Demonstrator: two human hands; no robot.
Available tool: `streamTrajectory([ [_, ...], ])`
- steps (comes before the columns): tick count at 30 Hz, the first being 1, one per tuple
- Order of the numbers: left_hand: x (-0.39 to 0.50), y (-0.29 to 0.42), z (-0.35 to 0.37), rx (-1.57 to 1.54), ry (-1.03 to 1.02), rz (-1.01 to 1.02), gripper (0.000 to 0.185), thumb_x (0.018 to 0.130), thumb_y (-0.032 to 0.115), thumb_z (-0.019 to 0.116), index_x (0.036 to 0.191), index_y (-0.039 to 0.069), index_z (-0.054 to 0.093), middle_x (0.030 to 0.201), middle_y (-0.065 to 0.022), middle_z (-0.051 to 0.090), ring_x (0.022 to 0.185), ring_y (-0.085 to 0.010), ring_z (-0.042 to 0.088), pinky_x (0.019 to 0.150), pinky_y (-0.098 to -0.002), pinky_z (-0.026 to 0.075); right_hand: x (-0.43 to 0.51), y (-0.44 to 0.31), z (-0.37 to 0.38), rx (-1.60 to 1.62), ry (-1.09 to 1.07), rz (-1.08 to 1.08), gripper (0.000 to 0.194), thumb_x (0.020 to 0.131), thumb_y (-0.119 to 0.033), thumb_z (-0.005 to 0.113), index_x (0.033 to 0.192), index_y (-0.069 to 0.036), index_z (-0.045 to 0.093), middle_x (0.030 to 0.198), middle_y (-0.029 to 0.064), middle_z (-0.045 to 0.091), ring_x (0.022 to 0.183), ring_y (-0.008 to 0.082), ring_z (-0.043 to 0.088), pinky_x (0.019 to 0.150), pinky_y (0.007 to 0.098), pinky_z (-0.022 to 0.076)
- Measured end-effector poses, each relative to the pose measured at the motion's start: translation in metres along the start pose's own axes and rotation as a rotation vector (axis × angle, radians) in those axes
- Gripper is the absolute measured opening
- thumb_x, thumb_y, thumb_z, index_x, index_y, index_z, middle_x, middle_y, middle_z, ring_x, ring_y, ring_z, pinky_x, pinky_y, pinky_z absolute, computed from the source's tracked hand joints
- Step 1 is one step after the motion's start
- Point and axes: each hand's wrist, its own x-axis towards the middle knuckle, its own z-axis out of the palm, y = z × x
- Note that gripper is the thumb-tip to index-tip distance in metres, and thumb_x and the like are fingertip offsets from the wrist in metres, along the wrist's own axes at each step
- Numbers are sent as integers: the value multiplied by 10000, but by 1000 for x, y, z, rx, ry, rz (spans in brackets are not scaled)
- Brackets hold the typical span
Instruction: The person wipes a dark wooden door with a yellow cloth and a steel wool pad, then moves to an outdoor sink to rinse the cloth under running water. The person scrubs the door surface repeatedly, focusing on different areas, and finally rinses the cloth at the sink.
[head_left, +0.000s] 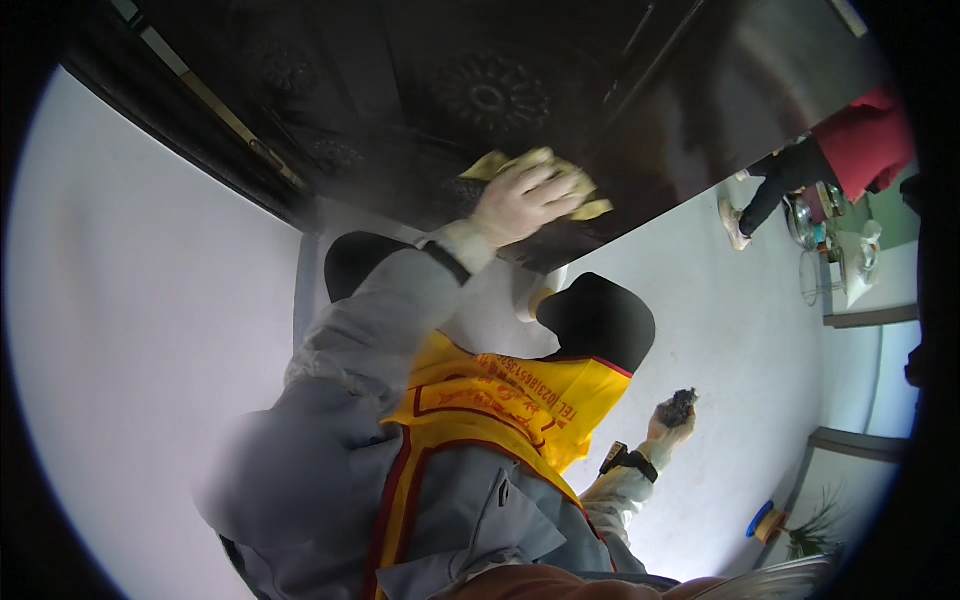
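Observation:
My left hand (525, 199) presses a crumpled yellow cloth (491, 163) against a dark, glossy panel (570, 142) with carved rosettes. The fingers are curled over the cloth, which sticks out on both sides of them. Low at the right, apart from the panel, my right hand (673, 426) is closed around a dark, tangled wad (679, 406) that looks like steel wool. A black strap with a small device (615, 457) sits on the right wrist. I wear a yellow apron (495, 397) with red edging and writing over grey clothes.
At the upper right another person in red and black (862, 142) stands beside the panel's edge. Behind are containers and a white bag (859, 262). A potted plant (814, 529) stands at the lower right. A pale wall or floor surface (165, 300) lies left.

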Motion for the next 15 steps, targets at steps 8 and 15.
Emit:
streamTrajectory([
  [8,85,-98,-68,121,278,-293,360,669,57,726,1016,148,695,999,-54,579,845,-262,569,726,-369,451,5,-1,1,-18,21,18,239,904,-226,548,1028,-54,659,899,79,693,705,205,642,589,321,527],
  [15,103,-46,-32,-25,168,-147,311,750,57,689,1033,186,708,1041,-43,545,934,-271,547,771,-377,468,-1,3,6,22,-54,35,228,882,-209,563,1013,-59,674,898,85,708,703,216,664,606,324,554],
])
